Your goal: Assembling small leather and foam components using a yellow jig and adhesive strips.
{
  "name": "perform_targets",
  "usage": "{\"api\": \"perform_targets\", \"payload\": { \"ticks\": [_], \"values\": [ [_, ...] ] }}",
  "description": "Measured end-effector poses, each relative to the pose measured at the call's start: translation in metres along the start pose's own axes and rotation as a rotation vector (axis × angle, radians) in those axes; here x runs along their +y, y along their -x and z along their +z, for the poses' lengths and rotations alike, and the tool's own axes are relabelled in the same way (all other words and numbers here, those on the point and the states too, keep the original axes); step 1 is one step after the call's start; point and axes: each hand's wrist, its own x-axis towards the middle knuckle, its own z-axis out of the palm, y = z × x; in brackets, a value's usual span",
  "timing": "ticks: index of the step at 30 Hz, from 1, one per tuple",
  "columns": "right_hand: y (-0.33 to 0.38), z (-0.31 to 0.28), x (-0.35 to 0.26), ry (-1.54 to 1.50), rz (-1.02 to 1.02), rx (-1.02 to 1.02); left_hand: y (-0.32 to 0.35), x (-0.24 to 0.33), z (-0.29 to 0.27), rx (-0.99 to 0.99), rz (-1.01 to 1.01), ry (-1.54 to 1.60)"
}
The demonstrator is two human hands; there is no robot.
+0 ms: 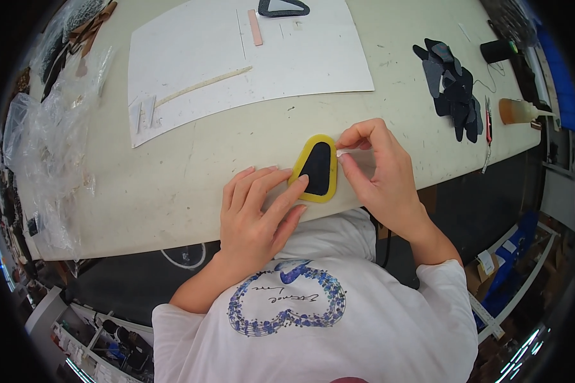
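Note:
A yellow triangular frame with rounded corners [296, 163] lies flat near the table's front edge, with a black pad [317, 169] inside it. My left hand [252, 207] rests beside it, fingers stretched and apart, the index fingertip on the pad and others at the frame's left edge. At the frame's upper right edge my right hand [382, 175] is closed in a pinch of thumb and index finger. Something small and whitish shows at those fingertips, too small to name.
Beyond my hands lies a white board [198, 57] carrying thin strips and a dark triangular frame [282, 14]. Rightward are dark fabric pieces [457, 96], red-handled snips [489, 124], a black thread spool [497, 51] and an amber bottle [517, 112]. Crumpled clear plastic [51, 153] covers the left side.

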Motion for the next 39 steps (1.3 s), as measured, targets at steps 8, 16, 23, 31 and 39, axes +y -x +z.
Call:
{"api": "perform_targets", "payload": {
  "ticks": [8,16,23,31,39],
  "values": [
    [-0.017,0.006,-0.011,0.206,-0.079,-0.047,-0.003,0.003,0.001,-0.029,0.048,-0.037],
    [-0.024,0.008,-0.018,0.469,-0.225,-0.158,-0.006,0.002,0.002,-0.043,0.067,-0.079],
    [-0.019,0.005,-0.021,0.277,-0.091,-0.159,-0.021,0.013,0.013,-0.030,-0.063,0.017],
    [-0.015,0.004,-0.010,0.201,-0.146,-0.102,-0.026,0.006,0.004,-0.060,-0.041,0.040],
    [-0.010,0.006,0.000,-0.210,0.021,-0.048,0.001,-0.007,-0.007,-0.037,-0.021,0.062]
  ]
}}
